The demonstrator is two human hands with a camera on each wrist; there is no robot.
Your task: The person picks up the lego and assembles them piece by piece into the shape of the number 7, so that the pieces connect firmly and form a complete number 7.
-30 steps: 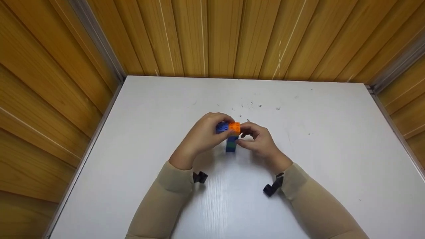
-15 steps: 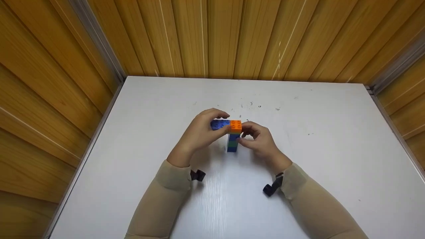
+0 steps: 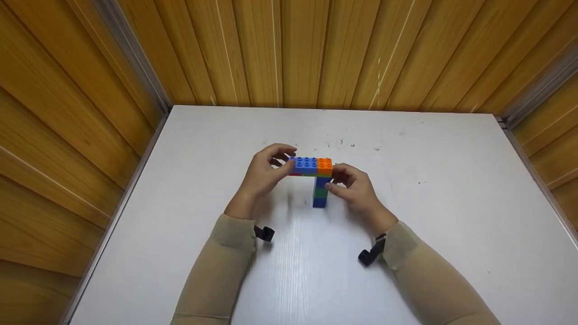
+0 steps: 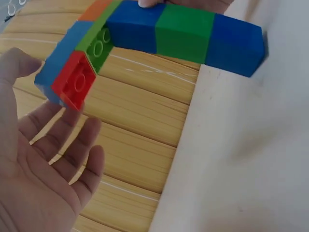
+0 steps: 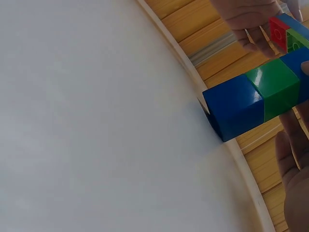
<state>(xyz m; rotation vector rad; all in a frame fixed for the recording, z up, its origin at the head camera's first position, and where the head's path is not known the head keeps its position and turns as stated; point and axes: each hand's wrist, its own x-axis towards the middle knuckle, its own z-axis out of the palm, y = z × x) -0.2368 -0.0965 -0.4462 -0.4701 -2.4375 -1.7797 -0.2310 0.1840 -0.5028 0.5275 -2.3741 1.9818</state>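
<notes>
A toy building-block structure [image 3: 319, 193] stands upright over the white table, a column of blue, green and blue bricks. Light green and red bricks [image 4: 76, 82] sit on top and reach out to the left. Above these lie a studded blue brick [image 3: 306, 165] and an orange brick [image 3: 324, 165]. My right hand [image 3: 356, 188] pinches the column's upper blue brick from the right. At the free left end is my left hand [image 3: 264, 174], its thumb close against the blue brick and its fingers loosely spread. Whether that thumb touches, I cannot tell.
The white table [image 3: 203, 149] has small dark marks behind the blocks. Wood-panelled walls [image 3: 298, 54] rise at its back and sides. A black camera mount sits on each wrist [image 3: 370, 257].
My left hand has slid left along the top blue brick and its fingers have opened, baring more studs. The structure has shifted slightly right. My right hand keeps its hold.
</notes>
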